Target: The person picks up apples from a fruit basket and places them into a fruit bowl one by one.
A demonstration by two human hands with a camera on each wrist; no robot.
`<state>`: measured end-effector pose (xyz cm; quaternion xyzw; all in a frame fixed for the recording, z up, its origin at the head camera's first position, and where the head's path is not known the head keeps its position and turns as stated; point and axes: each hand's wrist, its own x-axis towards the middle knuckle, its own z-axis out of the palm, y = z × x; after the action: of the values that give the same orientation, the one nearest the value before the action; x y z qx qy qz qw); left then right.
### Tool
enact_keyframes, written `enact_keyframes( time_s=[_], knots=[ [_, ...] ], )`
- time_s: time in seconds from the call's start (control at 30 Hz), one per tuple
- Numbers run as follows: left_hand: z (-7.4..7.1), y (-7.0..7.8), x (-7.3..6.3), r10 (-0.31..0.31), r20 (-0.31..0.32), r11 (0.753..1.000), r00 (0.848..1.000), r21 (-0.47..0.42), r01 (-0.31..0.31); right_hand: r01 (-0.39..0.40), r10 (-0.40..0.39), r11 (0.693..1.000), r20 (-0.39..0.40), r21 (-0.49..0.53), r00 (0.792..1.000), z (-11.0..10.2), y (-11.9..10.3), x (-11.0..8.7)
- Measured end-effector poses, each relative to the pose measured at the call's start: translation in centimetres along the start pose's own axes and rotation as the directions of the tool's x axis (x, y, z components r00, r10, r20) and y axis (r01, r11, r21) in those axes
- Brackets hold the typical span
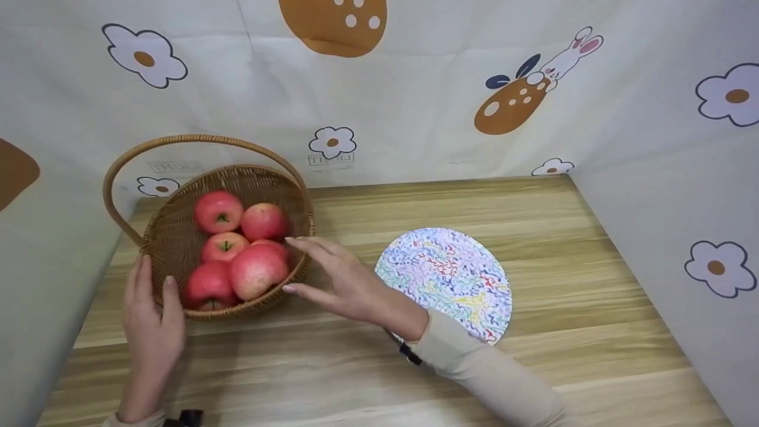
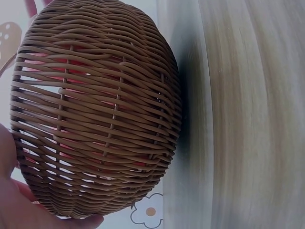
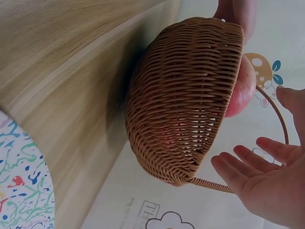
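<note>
Wicker basket of apples, two hands at its rim

Item 1: wicker basket (image 1: 172,231), at the far left of the wooden table (image 1: 593,296), near the back cloth (image 1: 415,107). Arched handle (image 1: 201,139) raised over the opening.
Item 2: red apples (image 1: 259,273), six visible, all inside the basket, gathered toward its near and right sides; the right wrist view shows one standing proud of the rim. Bare wicker shows along the inner left wall.
Item 3: left hand (image 1: 155,326), gripping the basket's near-left rim, thumb over the edge, fingers along the outside.
Item 4: right hand (image 1: 350,284), held wide beside the right rim, thumb and fingers spread, palm holding nothing.
Item 5: round multicoloured mat (image 1: 442,279), flat, right of the basket and well apart from it; its near edge lies partly behind the right sleeve (image 1: 492,373).
Margins: wood grain runs between basket and mat, and more broadly from mat to right-hand cloth (image 1: 646,196).
</note>
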<state>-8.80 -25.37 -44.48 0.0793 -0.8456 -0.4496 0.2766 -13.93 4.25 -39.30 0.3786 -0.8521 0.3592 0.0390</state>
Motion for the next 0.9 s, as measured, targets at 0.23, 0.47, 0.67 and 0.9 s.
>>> enact_keyframes(
  time_s=[0.23, 0.47, 0.67, 0.9],
  knots=[
    [-0.1, -0.2, 0.2, 0.027, 0.003, 1.0, 1.0, -0.012, -0.027, 0.05, -0.05, 0.998, -0.022, 0.03, 0.999, 0.6, -0.3, 1.0],
    [-0.3, -0.6, 0.4, 0.06, 0.009, 0.998, 0.998, -0.018, -0.06, 0.1, -0.098, 0.993, -0.052, 0.056, 0.994, 1.4, -0.6, 1.9],
    [-0.4, -0.9, 0.4, 0.043, 0.025, 0.999, 0.999, -0.012, -0.043, 0.089, -0.087, 0.994, -0.036, 0.058, 0.996, 1.9, -0.9, 2.4],
    [-0.3, -1.0, 0.3, 0.037, 0.029, 0.999, 0.999, -0.01, -0.037, 0.061, -0.062, 0.997, 0.01, 0.049, 0.998, 2.4, -0.9, 3.0]
  ],
)
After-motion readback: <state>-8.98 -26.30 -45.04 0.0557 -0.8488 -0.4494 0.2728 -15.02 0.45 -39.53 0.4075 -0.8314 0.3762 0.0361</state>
